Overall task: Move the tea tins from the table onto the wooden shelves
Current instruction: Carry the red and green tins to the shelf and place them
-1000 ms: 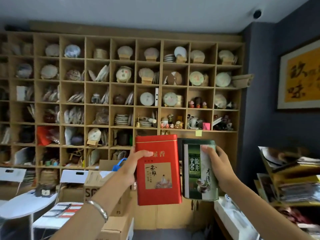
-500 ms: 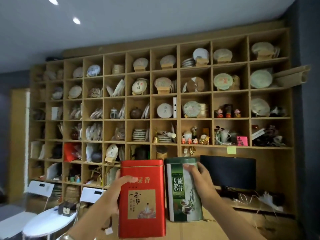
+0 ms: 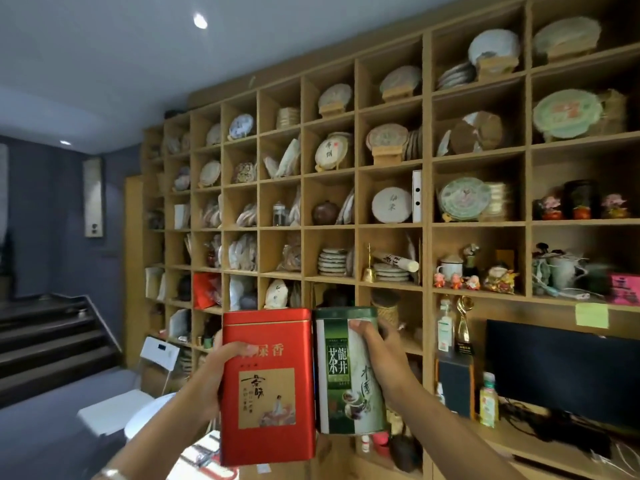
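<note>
A wooden shelf wall [image 3: 426,168] of square cubbies filled the right and centre of the room, reaching close to the white ceiling. Dark blue-grey wall to the left, with dark stairs [image 3: 52,341] rising at far left. Most cubbies held wrapped round tea cakes, stacked or on stands; others held pots, small figurines, a brass bell. Lower right, a dark monitor [image 3: 561,372] stood on a ledge, a yellow sticky note [image 3: 591,315] on the shelf edge above it.

Two tea tins, both held upright in the air in front of the shelves, side by side and touching or nearly so. Left hand [image 3: 211,379] gripped the red tin [image 3: 268,386], thumb across its front, fingers hidden behind. Right hand [image 3: 379,355] gripped the green tin [image 3: 348,372], thumb on the label.

Below the left arm, a white folding chair [image 3: 157,355] and part of a round white table [image 3: 149,417]; floor beyond them open toward the stairs. The cubbies directly behind the tins were partly hidden; whether any had free room could not be told.
</note>
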Available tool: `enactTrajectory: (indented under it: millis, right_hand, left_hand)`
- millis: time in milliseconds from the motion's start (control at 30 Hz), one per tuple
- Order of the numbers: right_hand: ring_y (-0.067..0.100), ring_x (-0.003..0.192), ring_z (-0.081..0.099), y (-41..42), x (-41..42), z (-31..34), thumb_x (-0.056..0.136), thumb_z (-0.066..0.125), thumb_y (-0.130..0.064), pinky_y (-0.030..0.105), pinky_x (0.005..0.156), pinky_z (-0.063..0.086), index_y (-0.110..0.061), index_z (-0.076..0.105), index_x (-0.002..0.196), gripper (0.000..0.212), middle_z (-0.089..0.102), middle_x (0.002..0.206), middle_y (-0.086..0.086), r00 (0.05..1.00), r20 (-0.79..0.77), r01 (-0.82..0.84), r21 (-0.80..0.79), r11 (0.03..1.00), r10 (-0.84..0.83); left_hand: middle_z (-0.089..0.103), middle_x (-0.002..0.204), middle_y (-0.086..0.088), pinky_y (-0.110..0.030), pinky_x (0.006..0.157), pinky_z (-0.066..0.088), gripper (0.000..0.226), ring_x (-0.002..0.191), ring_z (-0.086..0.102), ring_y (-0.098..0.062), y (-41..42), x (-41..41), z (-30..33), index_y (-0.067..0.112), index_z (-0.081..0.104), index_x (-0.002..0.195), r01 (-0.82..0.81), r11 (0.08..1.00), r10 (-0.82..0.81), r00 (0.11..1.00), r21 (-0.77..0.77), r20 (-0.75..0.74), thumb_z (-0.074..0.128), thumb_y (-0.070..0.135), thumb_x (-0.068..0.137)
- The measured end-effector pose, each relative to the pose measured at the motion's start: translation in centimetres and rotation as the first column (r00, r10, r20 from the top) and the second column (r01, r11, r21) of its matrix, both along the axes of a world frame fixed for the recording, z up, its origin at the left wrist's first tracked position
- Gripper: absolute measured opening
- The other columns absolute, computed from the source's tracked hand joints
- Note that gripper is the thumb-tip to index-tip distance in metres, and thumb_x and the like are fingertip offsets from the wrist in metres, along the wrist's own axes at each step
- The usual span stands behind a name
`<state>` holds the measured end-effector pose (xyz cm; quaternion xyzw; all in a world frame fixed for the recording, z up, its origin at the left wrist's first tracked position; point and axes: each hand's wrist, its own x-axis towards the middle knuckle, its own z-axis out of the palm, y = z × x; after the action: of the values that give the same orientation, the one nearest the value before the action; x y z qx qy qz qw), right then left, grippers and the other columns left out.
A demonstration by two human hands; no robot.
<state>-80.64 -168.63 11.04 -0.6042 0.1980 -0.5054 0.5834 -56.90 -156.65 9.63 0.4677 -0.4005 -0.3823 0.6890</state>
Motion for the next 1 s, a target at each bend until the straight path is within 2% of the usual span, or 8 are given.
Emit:
enactTrajectory:
  millis: [67, 133, 300, 367, 467, 600, 767, 1000]
  right_hand:
    - [0.032, 0.087, 0.072, -3.1, 2.5, -0.2, 0.063, 0.076, -0.048, 0.049, 0.082, 0.058, -0.017, 0.047, 0.130, 0.079, 0.074, 0.101, 0.013, 1.000, -0.019, 0.019, 0.009, 1.000, -0.019]
    - [0.031, 0.085, 0.073, -6.2, 5.0, -0.1, 0.065, 0.076, -0.049, 0.050, 0.081, 0.058, -0.020, 0.049, 0.126, 0.073, 0.074, 0.098, 0.012, 1.000, -0.020, 0.006, 0.011, 1.000, -0.006]
    - [0.027, 0.076, 0.074, -14.2, 11.7, 2.2, 0.074, 0.073, -0.041, 0.033, 0.060, 0.058, -0.019, 0.060, 0.108, 0.042, 0.076, 0.087, 0.009, 1.000, -0.015, -0.024, -0.045, 0.999, 0.024]
    - [0.025, 0.074, 0.074, -17.1, 14.5, 2.8, 0.078, 0.072, -0.036, 0.029, 0.056, 0.056, -0.018, 0.062, 0.105, 0.034, 0.076, 0.085, 0.006, 1.000, 0.009, -0.025, -0.067, 0.997, 0.026]
    - [0.020, 0.070, 0.074, -20.7, 18.3, 3.2, 0.079, 0.072, -0.033, 0.023, 0.052, 0.053, -0.017, 0.065, 0.100, 0.027, 0.076, 0.081, 0.004, 0.998, 0.035, -0.046, -0.085, 0.995, 0.049]
    - [0.024, 0.071, 0.073, -25.4, 23.8, 2.9, 0.079, 0.071, -0.032, 0.029, 0.056, 0.055, -0.011, 0.065, 0.099, 0.030, 0.075, 0.086, 0.013, 0.991, 0.032, -0.125, -0.066, 0.990, 0.127]
    - [0.028, 0.073, 0.072, -32.0, 30.8, 2.7, 0.080, 0.069, -0.036, 0.033, 0.062, 0.056, -0.005, 0.063, 0.107, 0.041, 0.074, 0.088, 0.016, 0.971, 0.023, -0.237, -0.054, 0.970, 0.238]
    - [0.030, 0.078, 0.073, -42.9, 40.4, 2.4, 0.077, 0.071, -0.044, 0.042, 0.072, 0.059, -0.015, 0.066, 0.100, 0.038, 0.075, 0.090, 0.013, 0.962, 0.011, -0.273, -0.058, 0.960, 0.274]
  left_hand:
    - [0.061, 0.122, -0.032, -0.047, 0.070, 0.057, 0.101, 0.097, 0.066, -0.044, -2.9, 2.3, 0.1, 0.008, 0.045, 0.135, -0.026, 1.000, 0.026, 1.000, 0.000, 0.003, 0.082, 0.026, 0.042]
    - [0.060, 0.124, -0.032, -0.047, 0.072, 0.056, 0.102, 0.099, 0.065, -0.044, -5.7, 4.4, 0.6, 0.009, 0.044, 0.136, -0.033, 0.999, 0.033, 0.999, 0.000, 0.016, 0.082, 0.027, 0.043]
    - [0.059, 0.126, -0.031, -0.050, 0.072, 0.057, 0.090, 0.104, 0.064, -0.045, -12.7, 9.8, 2.2, 0.012, 0.042, 0.138, -0.040, 0.999, 0.040, 0.999, 0.005, -0.027, 0.077, 0.023, 0.055]
    - [0.057, 0.130, -0.030, -0.057, 0.084, 0.054, 0.084, 0.112, 0.060, -0.047, -15.0, 12.0, 2.6, 0.013, 0.042, 0.139, -0.054, 0.998, 0.054, 0.998, 0.014, -0.027, 0.072, 0.025, 0.061]
    - [0.052, 0.134, -0.031, -0.058, 0.096, 0.047, 0.094, 0.120, 0.054, -0.049, -17.5, 14.9, 3.4, 0.010, 0.040, 0.141, -0.081, 0.996, 0.080, 0.997, 0.026, 0.009, 0.075, 0.028, 0.055]
    - [0.055, 0.131, -0.033, -0.053, 0.087, 0.053, 0.097, 0.116, 0.057, -0.049, -20.5, 19.4, 3.9, 0.008, 0.040, 0.139, -0.156, 0.988, 0.155, 0.987, 0.005, 0.049, 0.076, 0.029, 0.051]
    - [0.057, 0.126, -0.032, -0.061, 0.091, 0.051, 0.093, 0.106, 0.063, -0.047, -25.3, 26.1, 4.1, 0.012, 0.040, 0.137, -0.244, 0.967, 0.250, 0.962, -0.068, 0.105, 0.079, 0.025, 0.053]
    - [0.062, 0.124, -0.027, -0.064, 0.094, 0.048, 0.104, 0.105, 0.065, -0.044, -33.5, 35.1, 4.2, 0.015, 0.035, 0.141, -0.380, 0.924, 0.382, 0.919, -0.045, 0.098, 0.082, 0.032, 0.049]
